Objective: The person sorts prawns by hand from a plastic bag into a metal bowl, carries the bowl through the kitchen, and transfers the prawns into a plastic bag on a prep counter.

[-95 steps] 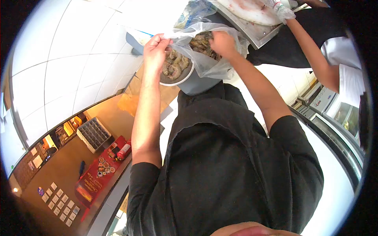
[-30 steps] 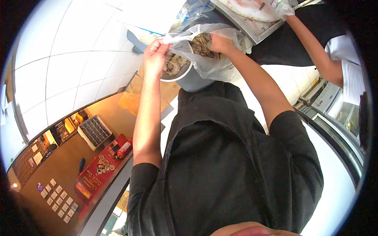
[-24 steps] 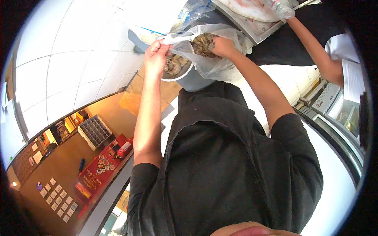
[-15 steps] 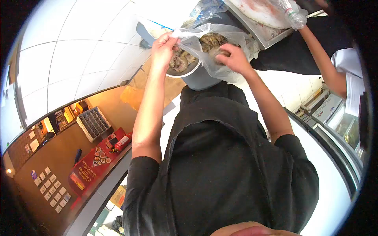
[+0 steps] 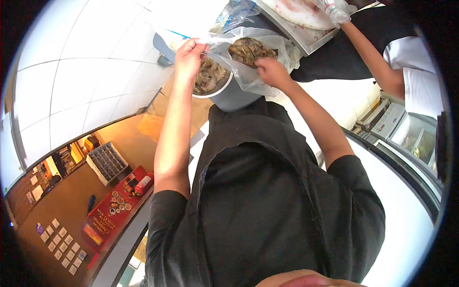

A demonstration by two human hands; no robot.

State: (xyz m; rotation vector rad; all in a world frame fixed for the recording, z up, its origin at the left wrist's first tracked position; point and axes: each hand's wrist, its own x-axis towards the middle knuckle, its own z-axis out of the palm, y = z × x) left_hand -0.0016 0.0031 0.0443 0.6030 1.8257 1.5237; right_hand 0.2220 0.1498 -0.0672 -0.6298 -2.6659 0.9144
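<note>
My left hand (image 5: 190, 57) pinches the edge of a clear plastic bag (image 5: 260, 85) and holds its mouth up. Inside the bag lies a heap of greyish-brown raw shrimp (image 5: 249, 50). My right hand (image 5: 273, 71) is at the bag's near right side, its curled fingertips against the heap; what they hold, if anything, is hidden. More shrimp (image 5: 209, 77) fill a white-rimmed tub (image 5: 204, 95) below my left hand. Under the bag stands a grey bin (image 5: 236, 99).
At upper right, a co-worker's gloved hand (image 5: 340, 15) is over a stained white board (image 5: 299, 13) in a metal tray (image 5: 318, 40). White tiled wall (image 5: 86, 81) rises at left. A glass-topped freezer (image 5: 411, 136) stands at right.
My right hand has moved from above the bag's near side to the shrimp heap inside it. My left hand keeps its pinch on the bag. The whole view has shifted slightly.
</note>
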